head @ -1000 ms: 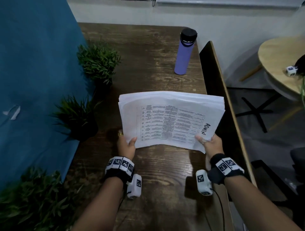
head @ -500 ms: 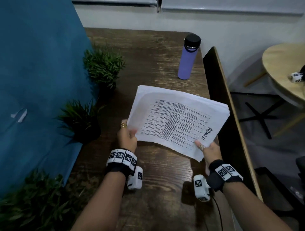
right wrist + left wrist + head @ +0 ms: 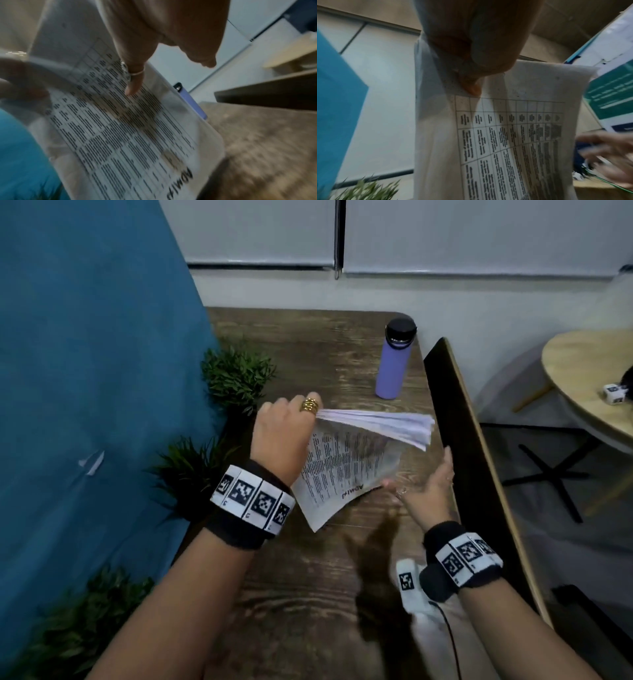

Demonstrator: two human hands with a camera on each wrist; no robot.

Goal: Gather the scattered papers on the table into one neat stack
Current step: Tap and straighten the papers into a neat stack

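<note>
A stack of printed papers [image 3: 346, 470] hangs on edge above the wooden table [image 3: 308, 577], its sheet edges fanned toward the right. My left hand [image 3: 291, 426] pinches the stack by its top corner, thumb on the printed table side, as the left wrist view shows on the papers [image 3: 513, 135]. My right hand [image 3: 428, 487] is off the stack, fingers spread and straight, just right of the lower corner marked ADMIN. In the right wrist view one straight finger [image 3: 133, 83] lies close over the printed sheet [image 3: 128, 135]; the blur hides whether it touches.
A purple bottle with a black lid [image 3: 394, 361] stands at the table's far right. Two potted plants [image 3: 236, 374] line the left side beside a blue panel [image 3: 85, 371]. A dark upright board [image 3: 472, 457] runs along the table's right edge.
The stack swung from lying flat between both hands to hanging on edge. My left hand rose with its corner; my right hand let go and opened.
</note>
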